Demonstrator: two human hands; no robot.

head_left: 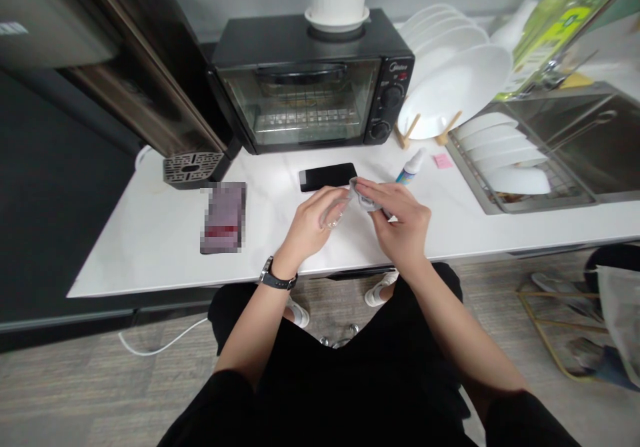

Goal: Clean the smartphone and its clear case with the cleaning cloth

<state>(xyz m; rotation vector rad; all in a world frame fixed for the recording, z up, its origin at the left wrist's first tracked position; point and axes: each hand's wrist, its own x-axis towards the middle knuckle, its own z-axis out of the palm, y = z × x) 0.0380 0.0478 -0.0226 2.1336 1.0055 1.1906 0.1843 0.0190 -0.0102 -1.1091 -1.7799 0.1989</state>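
Note:
My left hand (311, 219), with a black watch on its wrist, is closed around the edge of a clear, see-through plastic piece (334, 216); its full shape is hidden by the fingers. My right hand (404, 223) has its fingers bent over a small grey cloth (367, 202), which meets the clear piece between the two hands. Just beyond them a black phone (327, 176) lies flat on the white counter (270, 227). Past the right fingers is a small white bottle with a blue label (411, 168).
A pixelated purple rectangular item (223, 219) lies at left, near a tall dispenser's drip tray (193, 168). Behind stands a black toaster oven (310, 87). White plates (450, 87) fill a wooden rack beside the sink (590, 147). A pink sticky note (443, 161) is on the counter.

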